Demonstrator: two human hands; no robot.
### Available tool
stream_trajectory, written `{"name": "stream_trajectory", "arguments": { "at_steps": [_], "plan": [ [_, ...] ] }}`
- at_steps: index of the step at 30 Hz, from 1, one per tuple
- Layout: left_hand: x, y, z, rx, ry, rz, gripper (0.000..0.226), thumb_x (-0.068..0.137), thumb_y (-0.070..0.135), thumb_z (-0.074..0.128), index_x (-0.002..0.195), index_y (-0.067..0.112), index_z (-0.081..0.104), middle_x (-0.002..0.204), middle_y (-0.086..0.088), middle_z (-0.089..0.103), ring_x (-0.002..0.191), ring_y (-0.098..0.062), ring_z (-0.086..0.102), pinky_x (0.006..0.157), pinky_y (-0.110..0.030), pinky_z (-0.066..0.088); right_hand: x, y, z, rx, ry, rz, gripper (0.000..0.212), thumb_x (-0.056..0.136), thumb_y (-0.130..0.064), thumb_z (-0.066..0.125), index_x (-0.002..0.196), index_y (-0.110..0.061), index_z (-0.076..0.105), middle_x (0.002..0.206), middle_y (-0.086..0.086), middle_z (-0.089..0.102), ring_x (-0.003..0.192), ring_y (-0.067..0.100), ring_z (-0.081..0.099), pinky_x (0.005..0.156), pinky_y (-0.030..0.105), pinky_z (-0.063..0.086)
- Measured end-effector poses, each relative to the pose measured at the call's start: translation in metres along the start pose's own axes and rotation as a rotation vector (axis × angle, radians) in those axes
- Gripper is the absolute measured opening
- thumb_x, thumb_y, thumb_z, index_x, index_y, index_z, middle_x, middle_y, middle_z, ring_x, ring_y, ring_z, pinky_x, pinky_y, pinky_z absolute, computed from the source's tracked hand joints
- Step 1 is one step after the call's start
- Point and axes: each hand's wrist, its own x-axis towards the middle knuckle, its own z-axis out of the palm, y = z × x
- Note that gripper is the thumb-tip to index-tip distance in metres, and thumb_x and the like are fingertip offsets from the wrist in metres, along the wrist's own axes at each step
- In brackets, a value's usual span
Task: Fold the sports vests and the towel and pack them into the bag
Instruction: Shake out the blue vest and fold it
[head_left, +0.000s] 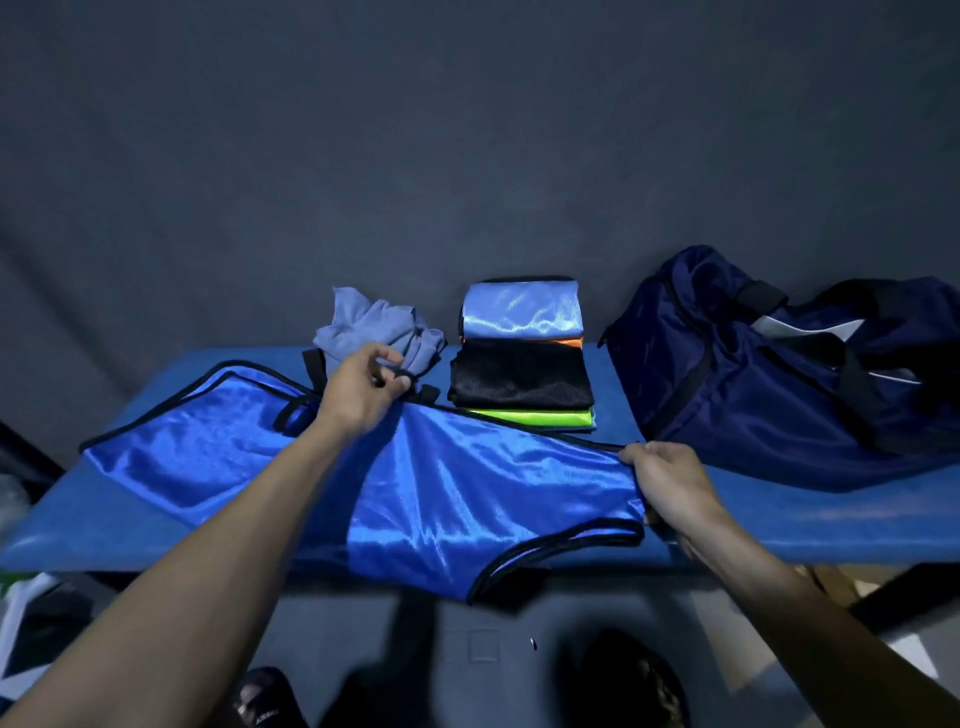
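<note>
Your shiny blue vest (441, 488), black-trimmed, lies spread across the padded blue desk (831, 525), its near edge hanging over the front. Your left hand (358, 395) has its grip pinched on the far hem; your right hand (670, 483) is clamped on the right edge. Behind sit one crumpled grey towel (374, 327), one stack of four folded vests (522, 353), then one navy bag (779, 374), slumped at the desk's right end.

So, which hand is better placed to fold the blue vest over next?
Probably the right hand: it grips the blue vest at its free right edge. The left hand pinches the far middle edge.
</note>
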Motion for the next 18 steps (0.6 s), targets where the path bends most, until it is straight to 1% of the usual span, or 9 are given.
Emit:
{"name": "stream_trajectory", "arguments": {
  "at_steps": [3,6,8,9,10,12,15,17,18],
  "plan": [
    [-0.002,-0.009,0.007,0.226,0.014,0.094,0.017,0.093,0.024,0.072,0.104,0.019,0.060,0.081,0.004,0.065,0.081,-0.021,0.062,0.071,-0.036,0.048,-0.002,0.000,0.000,-0.006,0.004,0.014,0.023,0.094,-0.025,0.060,0.076,-0.015,0.050,0.059,0.007,0.047,0.050,0.022,0.050,0.051,0.032,0.044],
    [-0.014,-0.011,0.012,0.475,0.100,0.219,0.023,0.095,0.035,0.067,0.110,0.020,0.058,0.105,-0.002,0.065,0.101,-0.029,0.059,0.081,-0.045,0.049,-0.003,-0.001,0.000,-0.012,0.007,0.014,0.023,0.095,-0.025,0.059,0.076,-0.015,0.050,0.059,0.009,0.047,0.049,0.021,0.049,0.050,0.030,0.041],
    [-0.023,0.004,0.009,0.572,0.237,0.367,0.024,0.097,0.034,0.063,0.114,0.017,0.058,0.111,-0.005,0.057,0.102,-0.030,0.052,0.083,-0.047,0.046,-0.006,-0.002,0.000,-0.011,0.018,0.009,0.025,0.095,-0.025,0.059,0.076,-0.014,0.047,0.060,0.010,0.044,0.050,0.021,0.046,0.049,0.028,0.038],
    [-0.031,0.014,0.008,0.542,0.241,0.480,0.019,0.098,0.032,0.062,0.109,0.017,0.059,0.107,-0.003,0.056,0.098,-0.028,0.050,0.081,-0.045,0.046,-0.008,-0.002,0.000,-0.008,0.027,-0.001,0.026,0.095,-0.025,0.059,0.075,-0.014,0.046,0.061,0.010,0.042,0.052,0.021,0.044,0.051,0.030,0.035],
    [-0.040,0.022,0.008,0.476,0.166,0.584,0.013,0.099,0.031,0.060,0.103,0.019,0.059,0.103,0.000,0.055,0.094,-0.024,0.049,0.079,-0.044,0.046,-0.009,-0.003,0.001,-0.005,0.043,-0.017,0.028,0.095,-0.025,0.059,0.074,-0.014,0.044,0.061,0.009,0.040,0.055,0.021,0.042,0.054,0.033,0.033],
    [-0.065,0.023,0.016,0.413,-0.094,0.698,0.016,0.101,0.039,0.054,0.102,0.024,0.060,0.102,0.005,0.055,0.094,-0.019,0.051,0.082,-0.044,0.047,-0.015,-0.005,0.003,-0.009,0.081,-0.059,0.031,0.095,-0.026,0.059,0.072,-0.014,0.041,0.061,0.007,0.038,0.059,0.021,0.040,0.057,0.036,0.030],
    [-0.094,0.001,0.032,0.548,-0.381,0.678,0.038,0.101,0.057,0.044,0.126,0.031,0.056,0.126,0.008,0.051,0.116,-0.017,0.047,0.100,-0.041,0.041,-0.024,-0.009,0.008,0.019,0.114,-0.119,0.032,0.096,-0.028,0.057,0.072,-0.015,0.041,0.064,0.005,0.038,0.062,0.020,0.038,0.059,0.038,0.029],
    [-0.094,-0.003,0.022,0.416,-0.400,0.647,0.038,0.101,0.055,0.046,0.126,0.030,0.060,0.126,0.010,0.053,0.119,-0.014,0.049,0.104,-0.038,0.040,-0.028,-0.014,0.012,0.058,0.105,-0.151,0.032,0.097,-0.028,0.057,0.073,-0.016,0.041,0.065,0.005,0.036,0.062,0.020,0.036,0.058,0.038,0.028],
    [-0.090,-0.003,0.011,0.345,-0.328,0.625,0.033,0.101,0.051,0.049,0.118,0.027,0.064,0.118,0.010,0.057,0.113,-0.013,0.053,0.102,-0.038,0.043,-0.030,-0.017,0.014,0.071,0.101,-0.157,0.032,0.098,-0.027,0.058,0.073,-0.016,0.040,0.065,0.004,0.035,0.061,0.020,0.034,0.058,0.037,0.027]
  ]
}}
